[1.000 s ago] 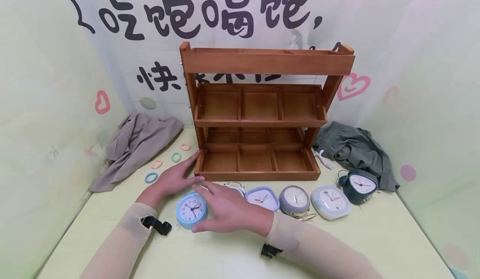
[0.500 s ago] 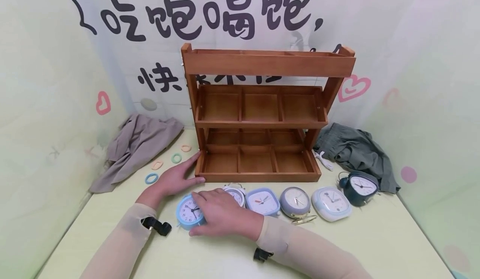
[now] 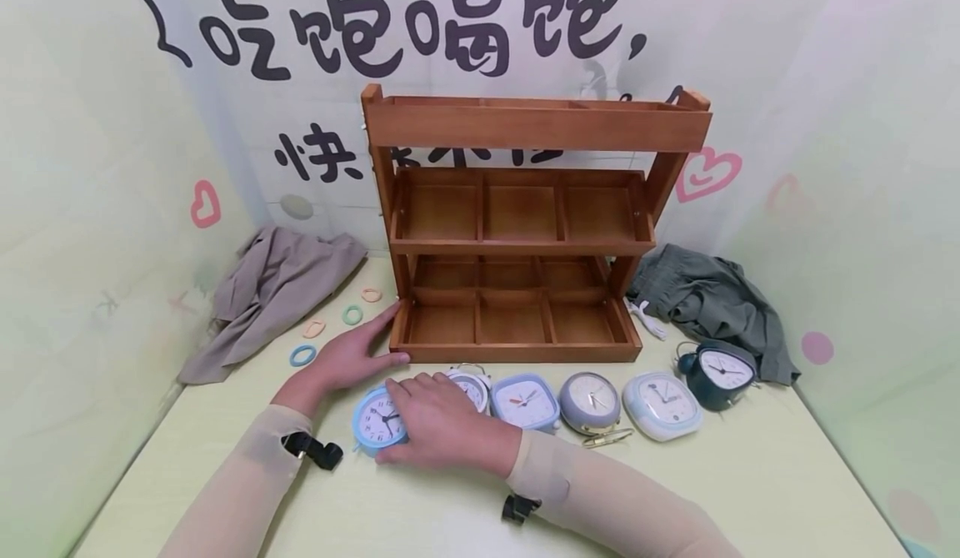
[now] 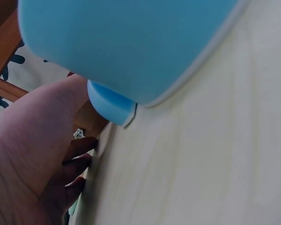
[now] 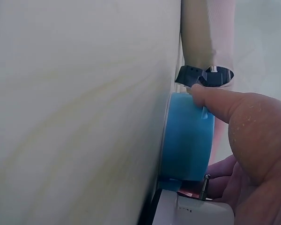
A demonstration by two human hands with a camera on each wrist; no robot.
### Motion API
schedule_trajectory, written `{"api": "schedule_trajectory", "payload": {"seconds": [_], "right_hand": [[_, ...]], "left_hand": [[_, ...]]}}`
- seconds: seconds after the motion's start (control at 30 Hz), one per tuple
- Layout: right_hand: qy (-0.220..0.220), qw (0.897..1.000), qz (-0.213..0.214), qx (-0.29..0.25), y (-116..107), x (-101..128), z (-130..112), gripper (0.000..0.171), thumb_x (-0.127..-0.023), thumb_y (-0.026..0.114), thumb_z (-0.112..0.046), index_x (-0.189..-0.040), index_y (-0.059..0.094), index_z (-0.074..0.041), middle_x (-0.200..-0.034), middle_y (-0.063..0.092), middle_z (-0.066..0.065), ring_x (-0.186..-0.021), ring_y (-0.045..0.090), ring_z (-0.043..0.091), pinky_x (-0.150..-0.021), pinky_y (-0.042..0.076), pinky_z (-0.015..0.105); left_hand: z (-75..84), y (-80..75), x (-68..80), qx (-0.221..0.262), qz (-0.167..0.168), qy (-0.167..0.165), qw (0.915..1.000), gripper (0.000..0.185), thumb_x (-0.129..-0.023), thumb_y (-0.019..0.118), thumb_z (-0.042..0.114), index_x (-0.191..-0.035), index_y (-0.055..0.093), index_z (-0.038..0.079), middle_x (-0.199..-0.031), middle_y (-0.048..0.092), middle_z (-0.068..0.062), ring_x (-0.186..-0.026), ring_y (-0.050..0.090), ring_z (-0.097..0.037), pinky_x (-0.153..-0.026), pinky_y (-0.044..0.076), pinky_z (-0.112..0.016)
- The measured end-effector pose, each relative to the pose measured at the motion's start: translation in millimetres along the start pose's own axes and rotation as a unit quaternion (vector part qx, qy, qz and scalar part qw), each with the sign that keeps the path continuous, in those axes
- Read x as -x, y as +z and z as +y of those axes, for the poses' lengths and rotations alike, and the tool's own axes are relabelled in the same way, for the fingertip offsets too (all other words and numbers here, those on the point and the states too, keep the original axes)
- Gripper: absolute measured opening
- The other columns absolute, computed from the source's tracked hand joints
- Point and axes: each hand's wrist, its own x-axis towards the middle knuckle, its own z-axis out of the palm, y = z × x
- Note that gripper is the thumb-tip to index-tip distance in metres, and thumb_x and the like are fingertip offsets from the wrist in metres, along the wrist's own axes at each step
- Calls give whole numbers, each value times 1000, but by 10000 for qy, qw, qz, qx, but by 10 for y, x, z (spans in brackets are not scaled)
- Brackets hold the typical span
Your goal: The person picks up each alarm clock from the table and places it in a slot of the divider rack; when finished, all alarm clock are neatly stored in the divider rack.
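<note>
The right hand (image 3: pixel 446 424) has its thumb and fingers clamped on the round blue clock (image 3: pixel 372 424), which lies on the tabletop (image 3: pixel 435 512) in front of the wooden shelf (image 3: pixel 517 354), by its left corner. The left hand (image 3: pixel 347 362), fingers spread and fairly straight, rests against that corner of the shelf. Judging from this, things are at an early point: the grip is made, but the clock appears not yet lifted. The white clock (image 3: pixel 476 389), square clock (image 3: pixel 536 412), purple clock (image 3: pixel 592 398), oval clock (image 3: pixel 660 408) and dark clock (image 3: pixel 722 374) run rightward along the shelf's front, seemingly left to handle; whether the right fingers touch the white one, I cannot tell.
</note>
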Motion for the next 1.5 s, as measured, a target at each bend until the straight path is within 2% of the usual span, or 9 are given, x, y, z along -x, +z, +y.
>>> {"api": "schedule_trajectory", "payload": {"seconds": [0.3,0.5,0.6,0.73,0.9,1.0,1.1,1.3,1.5], "right_hand": [[67,9999,-1,-95,-2,-5,1,104,-89,77,-80,-163,56,-10,-146,70,1,-126,62,17,-110,50,36],[-177,9990,96,-406,-21,27,16,98,-90,80,-75,-160,59,-11,-147,70,1,-126,61,15,-108,51,34],[-357,9973,214,-612,-102,80,22,99,-90,81,-72,-162,57,-9,-151,68,1,-130,60,16,-111,51,33],[-513,9945,371,-840,-331,160,85,102,-90,85,-68,-166,52,-8,-157,64,1,-134,57,17,-110,51,32],[-277,9921,613,-1062,-624,173,325,105,-87,91,-62,-168,50,-10,-154,65,0,-131,56,17,-102,54,32],[21,9911,671,-1146,-747,123,533,105,-87,92,-58,-168,48,-9,-153,66,2,-133,54,19,-102,55,35],[256,9910,726,-1098,-815,29,755,104,-89,91,-58,-169,46,-9,-155,64,4,-135,53,20,-104,56,37],[456,9923,769,-852,-798,-209,1130,103,-89,91,-58,-169,47,-11,-157,63,4,-134,52,22,-107,57,39],[474,9944,631,-698,-699,-407,1328,102,-88,94,-53,-169,47,-11,-157,60,9,-137,53,26,-112,56,44]], "left_hand": [[18,-14,9,19,-1,-31,10000,106,-96,70,80,-180,21,37,-176,43,-10,-147,57,-44,-118,46,-66],[19,-16,20,26,-4,-84,10000,106,-95,70,81,-180,21,38,-175,44,-11,-147,57,-45,-118,46,-67],[10,-17,22,35,-16,-99,9999,107,-95,69,82,-180,21,39,-175,44,-11,-147,57,-46,-118,45,-68],[-15,-25,15,79,-40,-111,9999,105,-96,70,80,-180,21,40,-175,44,-11,-148,56,-46,-118,45,-68],[-62,-20,2,89,-83,-179,9998,97,-100,70,72,-179,20,43,-174,45,-12,-146,58,-46,-115,48,-69],[-75,-8,1,51,-77,-174,9998,95,-102,69,68,-179,21,42,-173,48,-14,-145,58,-47,-115,48,-69],[-63,-3,5,28,-46,-191,9998,98,-100,69,73,-179,21,43,-172,48,-15,-146,57,-48,-115,47,-70],[-34,-5,15,39,-53,-272,9996,105,-93,69,84,-178,18,47,-173,46,-15,-149,54,-49,-117,45,-70],[-36,6,7,54,-72,-263,9996,106,-93,68,86,-178,18,48,-175,44,-12,-150,54,-47,-118,45,-69]]}}
